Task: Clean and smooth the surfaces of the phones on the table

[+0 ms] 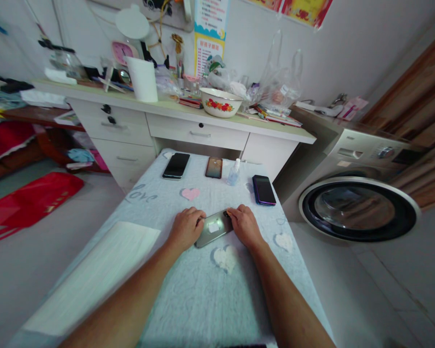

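A grey smartphone (207,236) lies back side up and slanted on the cloth-covered table, a small white patch near its middle. My left hand (187,227) is closed on its left upper edge. With curled fingers, my right hand (244,223) grips the right end beside the dark camera area. Farther back are a black phone (176,166) at the left, a brownish phone (213,167) in the middle and a clear spray bottle (234,174) with a white cap. Another dark phone (264,190) with a purple-blue edge lies to the right.
A long white sheet (97,275) lies at the table's left side. Behind stands a white desk (199,131) bearing a floral enamel bowl (221,104), a white bin (142,79) and plastic bags (279,84). A washing machine (358,208) stands at the right, a red bag (32,198) on the floor at left.
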Available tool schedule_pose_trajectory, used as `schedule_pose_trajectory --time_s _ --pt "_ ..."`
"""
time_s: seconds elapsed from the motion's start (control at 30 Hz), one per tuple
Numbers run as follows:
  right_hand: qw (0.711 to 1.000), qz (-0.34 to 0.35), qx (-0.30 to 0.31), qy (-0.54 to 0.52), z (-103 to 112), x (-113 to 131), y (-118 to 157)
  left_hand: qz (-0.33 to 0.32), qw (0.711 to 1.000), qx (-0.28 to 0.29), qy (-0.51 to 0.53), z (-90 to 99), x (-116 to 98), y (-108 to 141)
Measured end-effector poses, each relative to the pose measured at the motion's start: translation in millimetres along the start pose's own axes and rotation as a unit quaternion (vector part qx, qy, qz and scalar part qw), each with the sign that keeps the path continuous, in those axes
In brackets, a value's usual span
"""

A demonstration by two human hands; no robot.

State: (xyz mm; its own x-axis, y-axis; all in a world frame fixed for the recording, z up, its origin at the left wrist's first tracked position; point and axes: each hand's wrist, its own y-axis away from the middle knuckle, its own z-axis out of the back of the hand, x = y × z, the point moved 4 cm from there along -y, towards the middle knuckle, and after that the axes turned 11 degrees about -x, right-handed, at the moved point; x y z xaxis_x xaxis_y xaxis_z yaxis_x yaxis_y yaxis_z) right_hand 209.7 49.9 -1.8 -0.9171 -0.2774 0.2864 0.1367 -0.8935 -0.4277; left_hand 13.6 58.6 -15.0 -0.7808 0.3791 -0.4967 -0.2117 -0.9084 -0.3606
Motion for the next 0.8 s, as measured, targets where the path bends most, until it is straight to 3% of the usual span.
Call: schedule_pose_trajectory --time_s 0.8 --pt "0.999 -0.007 -0.025 0.032 -4.9 -3.1 -3.6 -0.001 1.000 0.001 -0.005 -2.1 1.6 0.4"
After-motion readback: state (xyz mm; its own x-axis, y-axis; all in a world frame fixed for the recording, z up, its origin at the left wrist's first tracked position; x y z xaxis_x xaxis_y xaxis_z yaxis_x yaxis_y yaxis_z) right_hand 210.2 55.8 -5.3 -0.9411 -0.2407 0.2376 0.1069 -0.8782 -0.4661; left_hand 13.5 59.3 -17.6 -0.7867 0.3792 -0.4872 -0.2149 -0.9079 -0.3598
